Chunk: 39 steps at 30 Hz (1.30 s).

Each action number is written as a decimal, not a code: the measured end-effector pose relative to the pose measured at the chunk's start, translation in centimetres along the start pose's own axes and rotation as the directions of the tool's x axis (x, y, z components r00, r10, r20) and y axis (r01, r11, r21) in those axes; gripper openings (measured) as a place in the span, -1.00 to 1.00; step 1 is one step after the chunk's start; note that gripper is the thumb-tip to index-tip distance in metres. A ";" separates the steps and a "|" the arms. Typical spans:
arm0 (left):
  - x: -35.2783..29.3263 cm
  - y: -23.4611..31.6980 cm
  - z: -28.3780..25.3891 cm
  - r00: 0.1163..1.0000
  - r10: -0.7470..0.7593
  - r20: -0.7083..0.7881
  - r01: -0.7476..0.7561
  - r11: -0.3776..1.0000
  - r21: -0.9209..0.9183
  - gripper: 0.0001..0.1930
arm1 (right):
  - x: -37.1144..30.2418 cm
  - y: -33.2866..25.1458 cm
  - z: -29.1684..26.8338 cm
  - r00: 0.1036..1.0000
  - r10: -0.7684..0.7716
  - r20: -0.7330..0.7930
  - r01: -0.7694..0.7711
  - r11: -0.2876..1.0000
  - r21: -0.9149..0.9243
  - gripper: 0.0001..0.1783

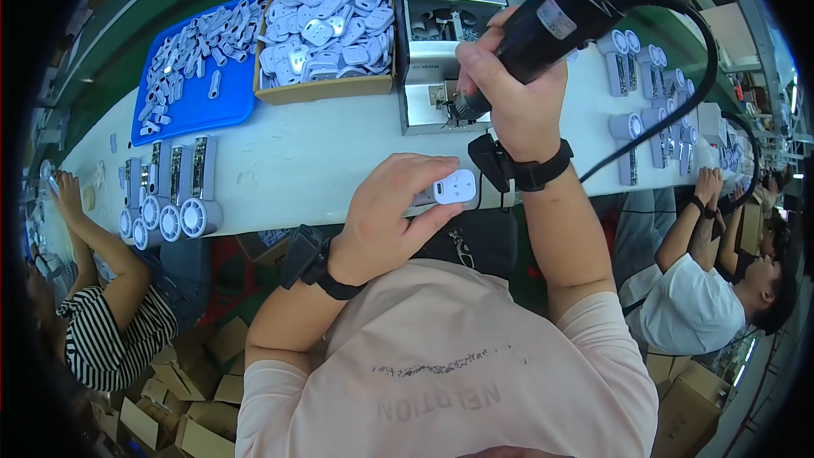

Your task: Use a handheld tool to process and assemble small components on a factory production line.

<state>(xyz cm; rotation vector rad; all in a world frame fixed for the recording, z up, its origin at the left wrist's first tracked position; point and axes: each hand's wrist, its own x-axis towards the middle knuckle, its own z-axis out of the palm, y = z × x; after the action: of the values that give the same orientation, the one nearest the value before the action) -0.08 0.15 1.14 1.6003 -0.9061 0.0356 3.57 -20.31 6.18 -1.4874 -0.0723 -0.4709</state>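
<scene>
My left hand (pixel 381 212), near the table's front edge, grips a pale lilac plastic housing (pixel 455 187) between thumb and fingers. Its rounded end with a slot and small holes faces up; the rest is mostly hidden by the hand. My right hand (pixel 527 106) is wrapped round a black electric screwdriver (pixel 551 27) with a thick black cable. The tool slants down to the left, its tip at the front of a silver screw feeder (pixel 424 110). Whether a screw is on the tip is too small to tell.
A cardboard box (pixel 326 92) of pale plastic covers and a blue tray (pixel 233 110) of small pale parts stand left of the feeder. Fan units (pixel 199 212) with exposed circuit boards lie at left, more (pixel 626 127) at right. The cable (pixel 708 59) arcs rightward. Co-workers sit on both sides.
</scene>
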 end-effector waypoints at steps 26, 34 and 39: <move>1.3 0.0 0.6 0.998 -0.002 -0.056 0.004 0.999 0.037 -0.55 | -3.1 -7.8 0.3 0.945 -0.227 0.235 0.208 0.973 0.101 -0.51; 0.1 -1.2 1.6 0.999 0.041 -0.003 -0.041 0.998 0.051 -0.46 | -4.8 -7.8 -0.3 0.970 -0.203 0.134 0.165 0.954 0.251 -0.53; -1.1 -1.5 1.6 0.996 0.079 0.051 -0.084 0.991 0.105 -0.42 | -4.4 -7.6 -0.9 0.966 -0.197 0.167 0.144 0.948 0.282 -0.59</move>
<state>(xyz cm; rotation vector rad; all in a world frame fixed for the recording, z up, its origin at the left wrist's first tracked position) -0.76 -0.65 -1.06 1.6682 -1.0202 0.1064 -3.24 -20.12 11.77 -1.2606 -0.4079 -0.4358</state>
